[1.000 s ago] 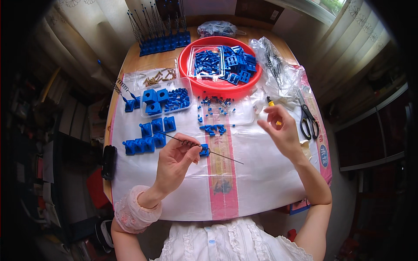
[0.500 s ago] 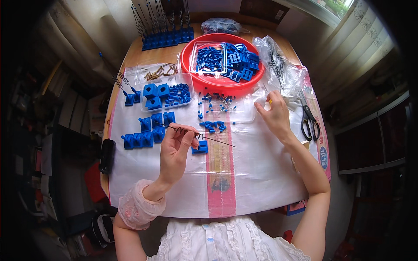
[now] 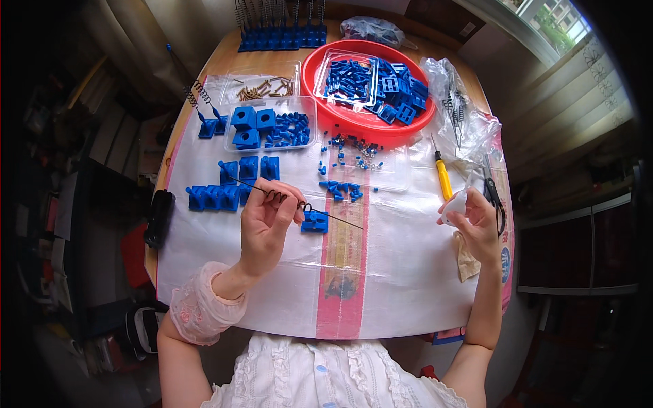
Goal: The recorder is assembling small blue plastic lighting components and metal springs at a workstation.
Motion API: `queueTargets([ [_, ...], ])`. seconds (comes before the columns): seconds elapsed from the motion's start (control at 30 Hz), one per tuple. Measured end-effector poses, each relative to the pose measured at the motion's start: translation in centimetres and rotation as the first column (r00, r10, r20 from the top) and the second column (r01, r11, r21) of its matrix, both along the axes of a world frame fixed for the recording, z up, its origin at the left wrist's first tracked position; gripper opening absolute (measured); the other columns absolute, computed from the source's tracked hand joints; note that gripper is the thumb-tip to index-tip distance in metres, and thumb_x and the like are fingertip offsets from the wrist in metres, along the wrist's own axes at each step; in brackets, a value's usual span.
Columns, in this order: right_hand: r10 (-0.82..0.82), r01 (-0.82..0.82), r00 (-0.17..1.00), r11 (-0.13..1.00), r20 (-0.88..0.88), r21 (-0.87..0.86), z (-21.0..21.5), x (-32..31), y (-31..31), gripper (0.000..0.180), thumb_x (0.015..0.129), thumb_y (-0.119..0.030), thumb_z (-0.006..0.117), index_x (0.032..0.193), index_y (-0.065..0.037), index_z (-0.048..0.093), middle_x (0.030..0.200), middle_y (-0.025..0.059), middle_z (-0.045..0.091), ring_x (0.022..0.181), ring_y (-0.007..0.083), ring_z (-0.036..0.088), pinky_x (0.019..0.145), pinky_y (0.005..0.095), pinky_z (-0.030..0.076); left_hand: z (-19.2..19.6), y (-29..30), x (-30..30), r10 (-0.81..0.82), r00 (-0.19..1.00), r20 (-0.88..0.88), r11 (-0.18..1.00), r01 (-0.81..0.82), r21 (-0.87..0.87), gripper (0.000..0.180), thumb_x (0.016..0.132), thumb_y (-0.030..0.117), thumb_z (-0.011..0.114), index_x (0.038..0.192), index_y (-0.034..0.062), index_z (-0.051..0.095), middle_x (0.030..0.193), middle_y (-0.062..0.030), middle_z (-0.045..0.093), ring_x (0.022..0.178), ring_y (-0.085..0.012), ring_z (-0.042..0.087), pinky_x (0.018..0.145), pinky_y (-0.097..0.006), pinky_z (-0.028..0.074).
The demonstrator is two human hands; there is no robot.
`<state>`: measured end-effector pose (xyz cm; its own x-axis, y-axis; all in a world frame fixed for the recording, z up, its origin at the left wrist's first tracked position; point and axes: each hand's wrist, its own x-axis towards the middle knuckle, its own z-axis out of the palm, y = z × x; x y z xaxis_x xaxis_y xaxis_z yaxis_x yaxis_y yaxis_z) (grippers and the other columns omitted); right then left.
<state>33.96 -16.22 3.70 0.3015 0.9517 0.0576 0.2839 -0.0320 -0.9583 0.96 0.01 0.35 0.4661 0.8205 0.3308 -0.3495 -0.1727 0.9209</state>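
Observation:
My left hand [image 3: 264, 221] is closed, pinching a dark coiled wire spring [image 3: 275, 196] whose straight end slants down to the right. Just past those fingertips a blue plastic base [image 3: 315, 221] lies on the sheet. Over on the right, the fingers of my right hand [image 3: 478, 224] are wrapped round a small white squeeze bottle [image 3: 457, 204] with what looks like a thin nozzle. A screwdriver with a yellow handle [image 3: 443, 178] lies beyond it. Beneath that hand is a crumpled beige cloth [image 3: 467, 258]. Black-handled scissors [image 3: 495, 194] are partly hidden behind the right hand.
A red basin [image 3: 427, 126] of blue parts stands at the back. A clear box [image 3: 314, 139] holds blue blocks and pegs. Brass screws [image 3: 262, 90] lie behind it. Several blue bases [image 3: 248, 168] stand left; bagged springs [image 3: 454, 109] lie back right. Small blue pegs [image 3: 340, 189] are scattered mid-table.
My right hand has come nearer and to the right, now with the white bottle in it, exposing the yellow screwdriver. My left hand keeps its hold on the spring. The whole view has shifted somewhat.

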Motion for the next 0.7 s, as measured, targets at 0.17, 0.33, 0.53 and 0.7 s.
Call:
queueTargets([
  [0.17, 0.008, -0.012, 0.985, 1.0, -0.173, -0.024, 0.1, 0.7, -0.5, 0.015, 0.093, -0.008, 0.067, 0.102, -0.002, 0.056, 0.087, 0.0055, 0.063, 0.066, 0.0111, 0.063, 0.057, 0.0229, 0.052, 0.0, 0.0, -0.3, -0.047, 0.999, 0.002, 0.997, 0.047, -0.062, 0.008, 0.104, 0.011, 0.051, 0.102, 0.0034, 0.047, 0.1, -0.013, 0.062, 0.07, -0.0122, 0.064, 0.062, -0.023, 0.052],
  [0.33, 0.008, -0.01, 0.984, 1.0, -0.177, -0.009, -1.2, 1.0, -0.4, 0.014, 0.094, -0.006, 0.065, 0.104, -0.002, 0.056, 0.085, 0.0044, 0.063, 0.064, 0.0077, 0.058, 0.053, 0.0209, 0.047, 0.4, -1.1, -0.2, -0.155, 0.972, -0.178, 0.988, 0.152, -0.033, 0.013, 0.104, 0.015, 0.05, 0.108, 0.0032, 0.045, 0.107, -0.0159, 0.067, 0.065, -0.0123, 0.068, 0.049, -0.02, 0.051],
  [0.53, 0.015, -0.024, 0.989, 0.998, -0.144, -0.06, -1.5, 0.2, -0.1, 0.017, 0.092, -0.004, 0.068, 0.104, -0.002, 0.056, 0.085, 0.0028, 0.062, 0.069, 0.0059, 0.058, 0.054, 0.0206, 0.049, 0.0, -0.5, 0.1, -0.194, 0.944, -0.266, 0.977, 0.162, -0.137, 0.015, 0.108, 0.022, 0.043, 0.111, 0.0069, 0.04, 0.113, -0.0228, 0.067, 0.065, -0.0158, 0.07, 0.05, -0.02, 0.054],
  [0.7, -0.003, -0.005, 0.993, 0.998, -0.119, -0.069, -1.7, 0.4, -0.1, 0.017, 0.091, -0.003, 0.068, 0.103, -0.002, 0.056, 0.085, 0.0015, 0.06, 0.07, 0.0053, 0.058, 0.053, 0.0197, 0.05, -0.6, 0.2, 0.1, -0.19, 0.942, -0.276, 0.973, 0.144, -0.179, 0.015, 0.108, 0.022, 0.042, 0.11, 0.0074, 0.04, 0.104, -0.0224, 0.069, 0.066, -0.0176, 0.071, 0.056, -0.022, 0.056],
])
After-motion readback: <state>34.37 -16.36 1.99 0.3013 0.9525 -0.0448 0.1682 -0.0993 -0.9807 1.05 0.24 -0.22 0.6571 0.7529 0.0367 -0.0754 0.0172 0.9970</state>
